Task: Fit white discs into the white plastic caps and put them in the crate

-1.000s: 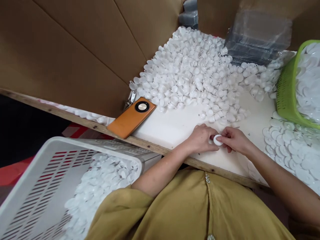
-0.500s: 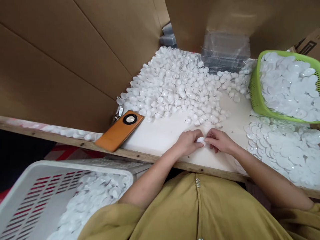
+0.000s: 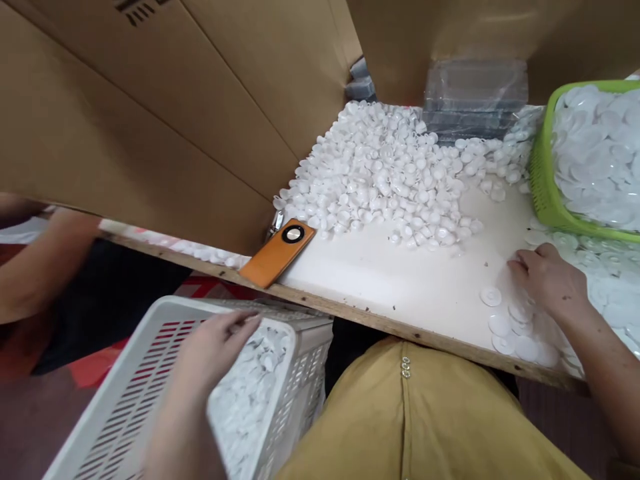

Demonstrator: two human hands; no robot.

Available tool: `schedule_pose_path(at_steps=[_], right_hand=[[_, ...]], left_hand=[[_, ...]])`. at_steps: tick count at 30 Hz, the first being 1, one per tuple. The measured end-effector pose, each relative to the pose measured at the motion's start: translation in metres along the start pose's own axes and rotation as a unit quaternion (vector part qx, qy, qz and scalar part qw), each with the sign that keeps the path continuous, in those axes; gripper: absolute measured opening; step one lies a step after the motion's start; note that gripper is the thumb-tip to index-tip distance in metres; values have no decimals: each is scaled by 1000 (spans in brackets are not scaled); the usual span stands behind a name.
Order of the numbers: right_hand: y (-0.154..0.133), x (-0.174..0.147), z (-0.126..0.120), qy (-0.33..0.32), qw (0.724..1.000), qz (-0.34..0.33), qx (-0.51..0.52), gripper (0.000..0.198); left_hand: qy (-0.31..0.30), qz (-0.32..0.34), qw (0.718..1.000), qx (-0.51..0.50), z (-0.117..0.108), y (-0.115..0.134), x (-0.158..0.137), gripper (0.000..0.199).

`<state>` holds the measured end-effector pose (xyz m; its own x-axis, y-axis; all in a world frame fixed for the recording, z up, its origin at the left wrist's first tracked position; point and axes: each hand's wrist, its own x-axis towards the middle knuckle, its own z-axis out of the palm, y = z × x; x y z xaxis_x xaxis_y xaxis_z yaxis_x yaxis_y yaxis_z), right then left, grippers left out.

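Observation:
Over the white slatted basket (image 3: 165, 307) at lower left hangs my left hand (image 3: 215, 350), slightly blurred, its fingers stretched out and nothing visible in them. White plastic pieces (image 3: 250, 400) fill part of that basket. On the right of the table, my right hand (image 3: 553, 280) is at the edge of a spread of flat white plastic discs (image 3: 525, 333). Its fingers are curled and pressed together; whatever they hold is hidden. Farther back lies a large heap of small white cup-shaped pieces with loops (image 3: 380, 173).
A green basket (image 3: 543, 173) full of white discs stands at right. An orange phone (image 3: 277, 253) lies by the table's wooden edge (image 3: 370, 323). Cardboard walls (image 3: 200, 133) enclose the left and back; clear plastic packs (image 3: 475, 93) stand behind. Another person's arm (image 3: 50, 260) shows at far left.
My hands have parted from a small white piece held between them. The left moved down-left over the white basket, the right moved right to the discs. The view has shifted left.

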<state>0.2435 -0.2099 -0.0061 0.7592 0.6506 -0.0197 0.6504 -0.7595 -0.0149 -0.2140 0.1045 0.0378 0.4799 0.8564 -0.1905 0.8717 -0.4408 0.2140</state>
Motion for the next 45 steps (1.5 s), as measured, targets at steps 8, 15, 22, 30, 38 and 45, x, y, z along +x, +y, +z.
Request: schedule_pose_path(at_steps=[8,15,22,30,38,45], right_hand=[[-5,-4,-7,75,987,8,144,25],[-32,-22,-10,-66,830,122,541,28],[-70,-19,-7,-179,776,63,602,29],[-138,-12,-1,-290,727,46,620,31],[-157,1,8,-339,774,52,533,30],[-161,9,4,-360,793,58,488,27]], left_hand=[[82,314,943,-80,84,234,64,32],[49,367,929,-20,88,253,80,25],[-74,421,902,62,67,237,53,10],[-64,377,913,-141,106,224,50,16],[-76,366,913,-164,111,221,55,23],[-190,374,889,-184,88,219,66,32]])
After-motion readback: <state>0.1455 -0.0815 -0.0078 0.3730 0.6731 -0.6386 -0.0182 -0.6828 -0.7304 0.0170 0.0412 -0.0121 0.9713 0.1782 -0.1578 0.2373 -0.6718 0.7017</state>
